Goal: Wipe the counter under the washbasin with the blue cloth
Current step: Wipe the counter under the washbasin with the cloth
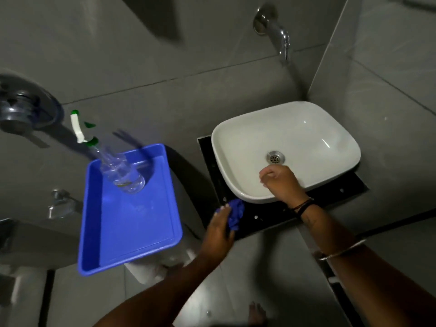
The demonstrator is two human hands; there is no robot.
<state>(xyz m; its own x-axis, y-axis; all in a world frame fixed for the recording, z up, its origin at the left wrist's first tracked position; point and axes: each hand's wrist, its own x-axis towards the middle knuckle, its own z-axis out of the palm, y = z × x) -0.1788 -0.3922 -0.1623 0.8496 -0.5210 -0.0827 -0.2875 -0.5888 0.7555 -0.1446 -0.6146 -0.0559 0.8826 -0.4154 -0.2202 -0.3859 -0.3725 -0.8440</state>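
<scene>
A white washbasin [285, 147] sits on a black counter [266, 214] in the corner. My left hand [218, 232] holds a crumpled blue cloth [235, 214] and presses it on the counter's front left part, just below the basin's rim. My right hand [280, 181] rests on the basin's front rim with its fingers curled over the edge. The counter under the basin is mostly hidden by the bowl.
A blue plastic tray [132, 251] stands to the left, holding a clear spray bottle [118, 171] with a white and green trigger. A chrome tap [278, 31] juts from the grey tiled wall above the basin. More chrome fittings [18, 109] are on the left wall.
</scene>
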